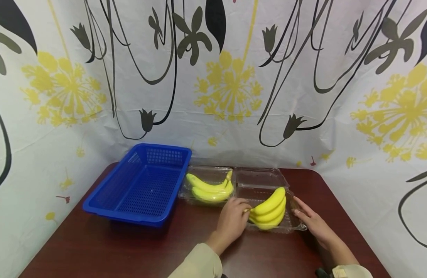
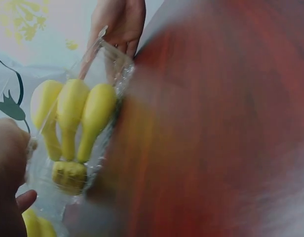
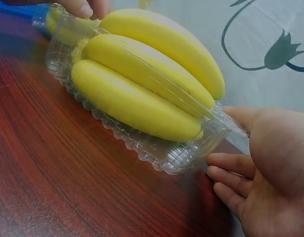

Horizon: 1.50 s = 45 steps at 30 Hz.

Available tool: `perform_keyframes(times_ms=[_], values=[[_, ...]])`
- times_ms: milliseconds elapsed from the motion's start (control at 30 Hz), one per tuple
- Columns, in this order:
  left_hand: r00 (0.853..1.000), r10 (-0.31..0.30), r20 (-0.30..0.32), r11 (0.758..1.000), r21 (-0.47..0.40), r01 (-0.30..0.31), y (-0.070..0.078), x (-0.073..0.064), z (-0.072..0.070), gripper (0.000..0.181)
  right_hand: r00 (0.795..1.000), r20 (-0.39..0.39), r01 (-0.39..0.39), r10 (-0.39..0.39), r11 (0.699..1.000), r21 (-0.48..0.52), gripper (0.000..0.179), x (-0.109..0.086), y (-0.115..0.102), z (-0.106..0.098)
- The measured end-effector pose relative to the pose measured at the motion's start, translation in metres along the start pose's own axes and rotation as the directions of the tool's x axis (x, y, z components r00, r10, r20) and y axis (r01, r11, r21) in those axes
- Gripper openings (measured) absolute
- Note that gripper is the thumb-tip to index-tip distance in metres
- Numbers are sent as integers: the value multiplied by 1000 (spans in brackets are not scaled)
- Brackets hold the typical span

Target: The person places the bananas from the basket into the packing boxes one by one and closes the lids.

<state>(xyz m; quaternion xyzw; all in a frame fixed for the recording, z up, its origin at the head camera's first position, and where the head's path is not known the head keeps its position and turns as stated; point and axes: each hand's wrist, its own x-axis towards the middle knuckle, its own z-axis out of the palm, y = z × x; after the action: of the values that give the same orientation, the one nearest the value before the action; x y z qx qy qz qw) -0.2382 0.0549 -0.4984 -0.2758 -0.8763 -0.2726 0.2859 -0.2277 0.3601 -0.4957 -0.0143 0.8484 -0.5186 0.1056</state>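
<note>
A bunch of yellow bananas [image 1: 269, 210] sits in the open clear plastic container [image 1: 293, 222] on the right, stem end to the left. My left hand [image 1: 234, 218] is at the stem end, its fingers bent near the container's left side. In the left wrist view the stem [image 2: 69, 176] shows free of fingers; whether the hand pinches anything there is hidden. At the container's right end, my right hand [image 1: 317, 226] holds the side between thumb and fairly straight fingers. The thumb lies by the corner in the right wrist view, the other fingers [image 3: 231, 173] lower down.
To the left, a second clear container [image 1: 183, 193] holds another banana bunch [image 1: 210, 189]. Farther left stands a blue plastic basket [image 1: 130, 216]. All rest on a dark red-brown table [image 1: 130, 251], with a patterned curtain [image 1: 213, 135] behind and at both sides.
</note>
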Motion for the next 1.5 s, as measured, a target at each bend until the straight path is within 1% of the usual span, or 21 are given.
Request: perform_keyframes(times_ms=[67, 100, 167, 200, 233, 300, 367, 433, 467, 533, 600, 700, 767, 867, 933, 1033, 1133, 1233, 1400, 1433, 1500], values=[[996, -67, -59, 996, -67, 63, 1, -5, 1, 9, 1000, -2, 3, -3, 1000, -3, 69, 1, -1, 0], [990, -116, -78, 989, -102, 108, 1, -7, 1, 9, 1000, 0, 5, -5, 1000, -2, 69, 1, -1, 0], [969, -231, -91, 962, -172, 213, 3, -11, 2, 13, 1000, -2, 7, -7, 1000, -6, 69, 2, -2, 0], [952, -295, -84, 940, -206, 273, 3, -13, 2, 16, 1000, -3, 8, -8, 1000, -9, 69, 2, -2, 0], [932, -356, -71, 912, -243, 330, 4, -15, 3, 18, 1000, -5, 7, -8, 1000, -12, 69, 2, -1, 0], [888, -458, -42, 846, -326, 422, 5, -18, 4, 21, 1000, -6, 7, -7, 1000, -19, 69, 3, -1, 0], [853, -522, -15, 777, -422, 468, 5, -20, 7, 22, 1000, -7, 8, -8, 1000, -24, 69, 3, 0, 0], [835, -551, 10, 709, -523, 474, 3, -22, 9, 23, 1000, -5, 9, -10, 1000, -26, 69, 4, 0, 1], [832, -554, 21, 680, -565, 467, 2, -22, 10, 24, 1000, -3, 10, -10, 1000, -26, 69, 5, 0, 1], [835, -549, 43, 639, -623, 452, -3, -23, 13, 27, 1000, 0, 10, -10, 1000, -24, 69, 6, -1, 1], [847, -527, 68, 616, -656, 435, -9, -23, 14, 31, 1000, 3, 10, -10, 1000, -21, 70, 7, -2, 1], [869, -481, 117, 595, -685, 421, -18, -23, 13, 37, 1000, -3, 6, -7, 1000, -25, 70, 8, -3, 1], [879, -449, 160, 562, -715, 417, -22, -23, 12, 41, 1000, -12, 7, -7, 1000, -29, 70, 8, -4, 1], [884, -411, 222, 495, -760, 421, -25, -25, 10, 45, 999, -40, 16, -17, 999, -45, 69, 8, -3, 0], [886, -392, 249, 457, -783, 422, -26, -26, 9, 45, 997, -60, 39, -43, 997, -62, 68, 8, -3, -1], [884, -379, 275, 425, -797, 430, -28, -28, 8, 44, 991, -86, 90, -99, 991, -98, 64, 8, -3, -3], [885, -371, 282, 409, -806, 428, -29, -29, 8, 44, 983, -110, 138, -150, 984, -117, 61, 10, -6, -6], [886, -371, 277, 392, -818, 420, -30, -29, 9, 45, 976, -132, 154, -174, 977, -148, 60, 16, -12, -6], [885, -362, 293, 381, -820, 427, -32, -29, 7, 51, 970, -197, 103, -145, 973, -208, 64, 33, -25, -3], [886, -355, 298, 388, -816, 430, -32, -29, 6, 54, 969, -209, 88, -132, 975, -206, 65, 36, -28, -3], [890, -335, 310, 419, -797, 435, -31, -29, 6, 61, 967, -233, 56, -99, 981, -185, 69, 44, -33, -3]])
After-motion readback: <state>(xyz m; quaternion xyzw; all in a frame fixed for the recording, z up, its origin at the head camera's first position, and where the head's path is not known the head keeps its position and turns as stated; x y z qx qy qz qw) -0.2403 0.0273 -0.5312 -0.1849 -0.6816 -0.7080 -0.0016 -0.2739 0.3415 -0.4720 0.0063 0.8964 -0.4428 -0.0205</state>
